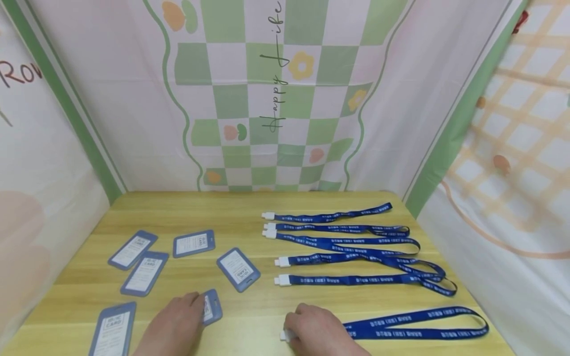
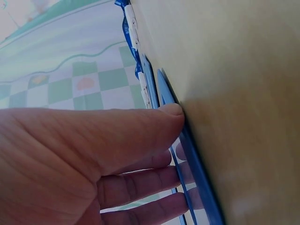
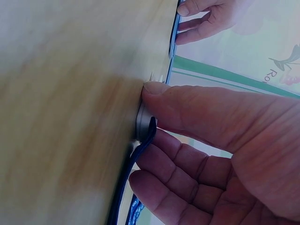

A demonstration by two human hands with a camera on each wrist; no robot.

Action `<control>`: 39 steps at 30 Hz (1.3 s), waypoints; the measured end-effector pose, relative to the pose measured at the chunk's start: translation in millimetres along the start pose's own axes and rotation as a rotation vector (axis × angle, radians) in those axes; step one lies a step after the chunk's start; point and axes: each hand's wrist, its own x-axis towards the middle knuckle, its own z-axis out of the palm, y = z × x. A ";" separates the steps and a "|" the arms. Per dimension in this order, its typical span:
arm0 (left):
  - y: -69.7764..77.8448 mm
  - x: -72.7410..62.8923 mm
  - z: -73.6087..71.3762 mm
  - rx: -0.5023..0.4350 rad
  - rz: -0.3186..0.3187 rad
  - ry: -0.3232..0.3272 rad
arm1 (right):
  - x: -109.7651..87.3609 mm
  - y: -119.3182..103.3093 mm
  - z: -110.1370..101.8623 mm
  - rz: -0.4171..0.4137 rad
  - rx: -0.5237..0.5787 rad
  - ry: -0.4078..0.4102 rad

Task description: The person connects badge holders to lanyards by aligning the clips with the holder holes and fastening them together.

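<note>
Fingers point(image 1: 190, 301) of the left hand point(image 1: 173, 324) are pinching a rectangular blue plastic card holder point(image 1: 214, 305) on the yellow wood-grain table point(image 1: 249, 341); the right hand point(image 1: 318, 329) is pinching a navy ribbon lanyard's point(image 1: 401, 333) white plastic clip point(image 1: 284, 336). Light edge pressure should be helping.

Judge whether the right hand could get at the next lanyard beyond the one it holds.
Probably yes: bare tabletop lies between the right hand and the next lanyard, though it may first need to release the near lanyard, whose clip it pinches.

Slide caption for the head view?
Left hand on a blue card holder; right hand holding a lanyard by its white clip.
</note>
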 end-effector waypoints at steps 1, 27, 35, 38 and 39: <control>0.1 -0.2 0.3 0.002 0.004 0.008 | 0.0 -0.1 0.0 0.000 -0.001 0.001; 6.2 -2.7 4.3 -0.019 0.018 0.010 | -1.4 -0.8 0.8 0.007 0.006 0.010; 9.1 -3.3 3.7 -0.038 0.009 -0.004 | -1.3 -1.1 0.5 0.014 0.009 0.003; 10.4 -3.6 2.2 -0.045 0.002 -0.025 | -1.1 -1.4 0.7 0.017 0.005 0.004; 10.8 -3.6 1.8 -0.047 0.001 -0.028 | -1.1 -1.4 0.7 0.018 0.004 0.004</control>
